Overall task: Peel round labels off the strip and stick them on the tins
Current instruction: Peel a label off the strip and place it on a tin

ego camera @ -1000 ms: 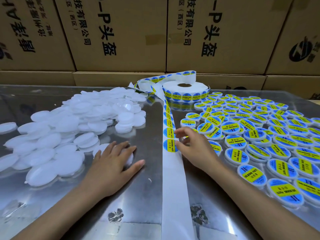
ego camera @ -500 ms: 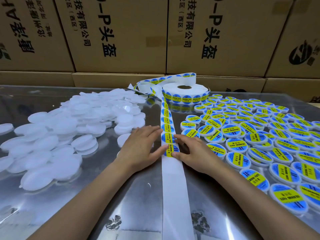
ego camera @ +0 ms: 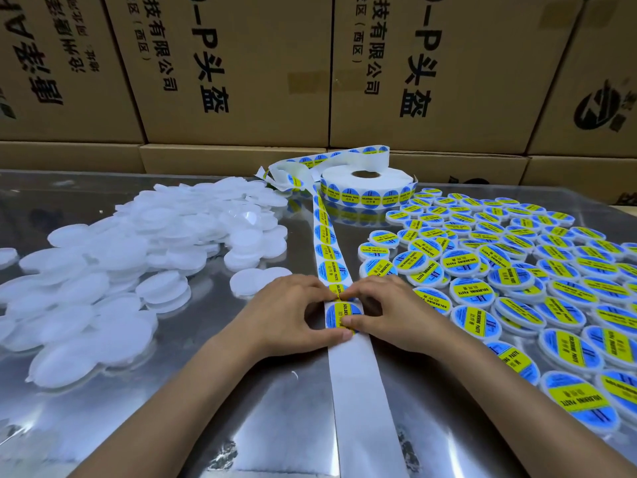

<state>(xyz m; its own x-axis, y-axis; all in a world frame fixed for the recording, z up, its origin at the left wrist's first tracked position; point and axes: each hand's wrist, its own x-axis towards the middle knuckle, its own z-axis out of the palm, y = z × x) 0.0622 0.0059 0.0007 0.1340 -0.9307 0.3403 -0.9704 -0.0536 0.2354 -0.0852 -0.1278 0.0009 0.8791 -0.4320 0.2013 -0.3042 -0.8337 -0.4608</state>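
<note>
We are holding both hands together over the label strip [ego camera: 333, 267], which is running from the roll [ego camera: 367, 186] far ahead of our hands toward us across the shiny metal table [ego camera: 241, 391]. Our left hand [ego camera: 293, 312] is lying with curled fingers on the left edge of the strip, and its thumb is pressing at the near edge of a round blue and yellow label [ego camera: 341, 315]. Our right hand [ego camera: 393, 312] is mirroring it from the right side, with its thumb touching the same label and its fingertips meeting those of the left hand just beyond it. Both hands are pinching narrowly at this label; we cannot tell if it is already lifting from the backing. Below our hands the strip is bare white backing paper.

To the left of the left hand the plain white tins [ego camera: 138, 250] are lying in a loose heap, one just beside its knuckles. To the right of the right hand many labelled tins [ego camera: 517, 288] are spreading over the table. Beyond everything, cardboard boxes [ego camera: 241, 63] are standing in a stacked wall.
</note>
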